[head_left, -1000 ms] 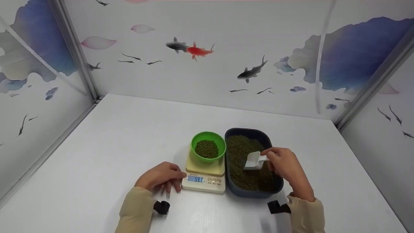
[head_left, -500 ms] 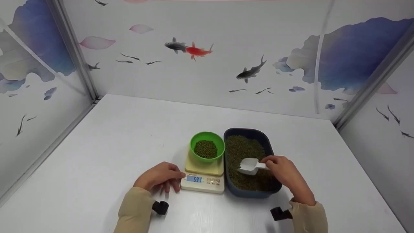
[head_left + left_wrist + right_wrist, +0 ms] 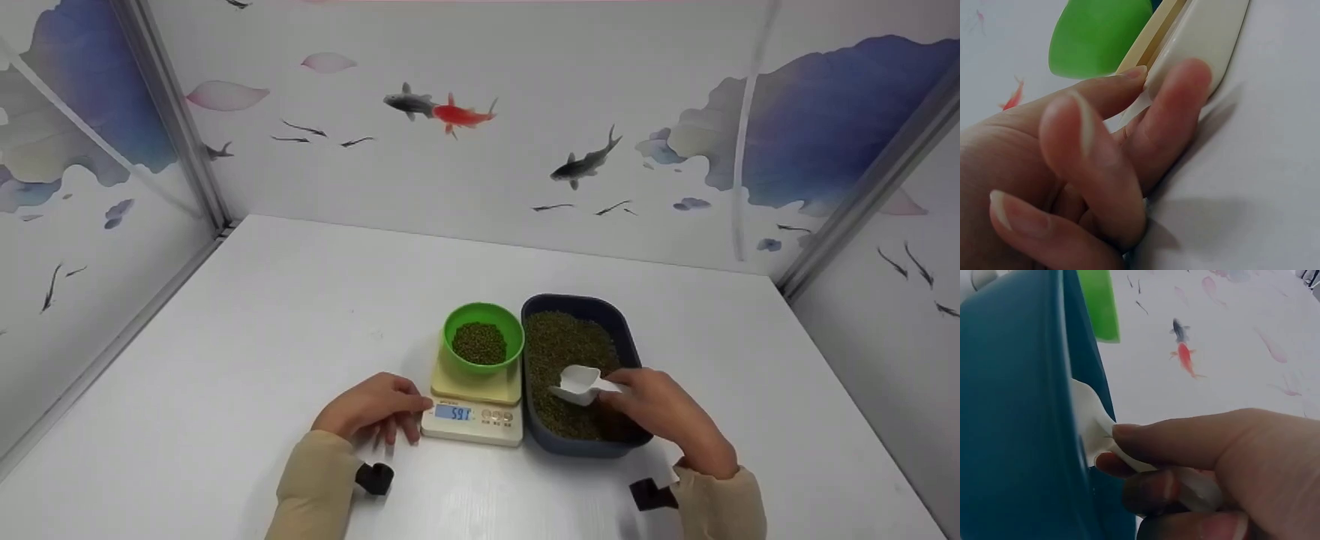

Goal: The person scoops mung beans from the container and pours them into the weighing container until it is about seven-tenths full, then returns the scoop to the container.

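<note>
The right hand [image 3: 664, 405] grips a white scoop [image 3: 579, 384] by its handle, thumb and fingers around it in the right wrist view. The scoop's bowl lies low over small green-brown beans [image 3: 559, 345] in a dark blue tub [image 3: 581, 450]. Left of the tub stands a cream kitchen scale [image 3: 469, 433] with a lit display [image 3: 453, 413]. On its platform sits a green bowl [image 3: 457, 319], partly filled with similar beans. The left hand [image 3: 371, 409] touches the scale's left front edge with a fingertip, its other fingers loosely bent close to the table.
A white table [image 3: 300, 300] lies under everything. Panels with painted fish [image 3: 461, 115] close it off at the back and both sides. Black wrist mounts [image 3: 373, 478] jut from both cuffs. The tub's wall stands right beside the scale.
The right hand has moved toward the person, and the scoop has swung down from a steeper tilt to lie lower in the tub. The left hand, scale and green bowl stay put.
</note>
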`<action>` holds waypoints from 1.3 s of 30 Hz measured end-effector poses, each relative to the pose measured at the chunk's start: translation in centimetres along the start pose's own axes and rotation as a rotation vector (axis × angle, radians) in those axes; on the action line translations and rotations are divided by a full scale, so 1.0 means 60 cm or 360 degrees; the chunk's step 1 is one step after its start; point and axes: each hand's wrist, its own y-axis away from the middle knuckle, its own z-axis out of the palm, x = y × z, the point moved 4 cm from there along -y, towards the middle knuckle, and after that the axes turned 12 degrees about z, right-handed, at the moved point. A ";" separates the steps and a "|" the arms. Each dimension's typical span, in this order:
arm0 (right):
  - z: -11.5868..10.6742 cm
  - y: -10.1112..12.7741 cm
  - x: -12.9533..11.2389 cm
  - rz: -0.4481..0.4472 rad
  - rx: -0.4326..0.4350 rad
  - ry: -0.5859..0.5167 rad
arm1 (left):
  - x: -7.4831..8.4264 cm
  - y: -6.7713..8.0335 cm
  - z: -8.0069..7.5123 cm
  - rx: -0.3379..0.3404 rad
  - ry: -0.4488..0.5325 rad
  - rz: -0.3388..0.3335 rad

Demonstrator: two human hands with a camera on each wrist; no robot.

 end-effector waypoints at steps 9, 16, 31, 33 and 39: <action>0.026 -0.012 -0.014 -0.0023 0.0032 0.0034 | 0.000 -0.001 0.001 0.0005 0.0011 0.0004; 0.046 -0.021 -0.016 0.0032 0.0021 0.0079 | 0.001 0.000 -0.001 0.0013 0.0005 -0.0011; 0.076 -0.040 -0.035 0.0143 0.0181 0.0036 | 0.004 0.001 -0.003 0.0042 -0.0002 0.0000; 0.076 -0.041 -0.035 0.0147 0.0198 0.0032 | 0.004 0.000 -0.003 0.0038 -0.0003 0.0008; 0.083 -0.047 -0.034 0.0149 0.0181 0.0009 | 0.001 0.001 0.000 0.0027 0.0012 -0.0003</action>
